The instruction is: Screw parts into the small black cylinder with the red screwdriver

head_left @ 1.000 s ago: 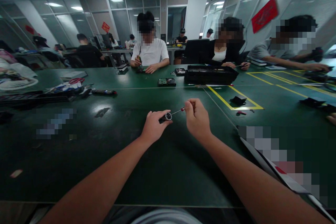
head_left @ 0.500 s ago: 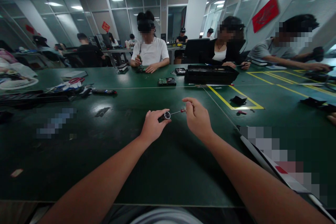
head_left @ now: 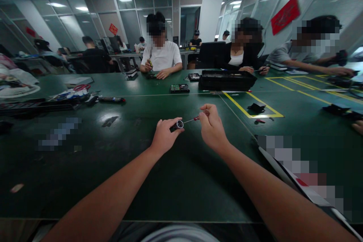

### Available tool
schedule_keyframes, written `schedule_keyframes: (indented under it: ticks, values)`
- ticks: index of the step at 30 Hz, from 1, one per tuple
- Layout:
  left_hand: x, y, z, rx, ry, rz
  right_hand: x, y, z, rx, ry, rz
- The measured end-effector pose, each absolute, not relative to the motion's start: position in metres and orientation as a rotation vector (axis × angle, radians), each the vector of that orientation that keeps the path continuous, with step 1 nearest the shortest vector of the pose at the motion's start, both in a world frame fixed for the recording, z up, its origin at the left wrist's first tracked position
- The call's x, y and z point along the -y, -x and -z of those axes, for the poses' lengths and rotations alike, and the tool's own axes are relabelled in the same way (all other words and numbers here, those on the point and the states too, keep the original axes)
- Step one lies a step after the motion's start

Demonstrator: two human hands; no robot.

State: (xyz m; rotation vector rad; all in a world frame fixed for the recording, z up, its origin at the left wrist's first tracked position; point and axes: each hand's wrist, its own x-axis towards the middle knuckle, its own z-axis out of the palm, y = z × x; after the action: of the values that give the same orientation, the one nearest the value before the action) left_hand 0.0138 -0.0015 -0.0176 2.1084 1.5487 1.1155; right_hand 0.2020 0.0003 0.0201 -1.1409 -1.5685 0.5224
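Note:
My left hand [head_left: 166, 135] is closed round a small dark cylinder [head_left: 179, 124] with a pale ring at its open end, which faces right. A screwdriver [head_left: 195, 118] with a red handle and a thin metal shaft is pinched in my right hand [head_left: 212, 126]. The shaft points left and its tip reaches the ringed end of the cylinder; whether the tip is inside is too small to tell. Both hands are above the green table [head_left: 181, 181], a short way apart.
Ahead lie a hard drive [head_left: 179, 88] and a long black housing [head_left: 227, 80]. Tape [head_left: 239, 105] frames a small black part [head_left: 256, 107]. A dark tool [head_left: 111, 100] and red scissors [head_left: 82, 87] lie left. A person [head_left: 161, 55] sits opposite.
My right hand has shifted slightly, with its fingers raised a little round the screwdriver handle, more of which shows. My left hand still holds the cylinder in nearly the same place.

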Motion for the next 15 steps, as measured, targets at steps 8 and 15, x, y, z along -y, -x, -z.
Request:
schedule_keyframes:
  ticks: [8, 15]
  values:
    - [0.005, -0.015, 0.007, -1.534, -2.209, -1.155, -0.019, -0.205, -0.011, 1.013, 1.115, -0.852]
    - [0.000, -0.013, 0.013, -1.550, -2.151, -1.058, -0.016, -0.203, -0.008, 1.197, 1.066, -0.689]
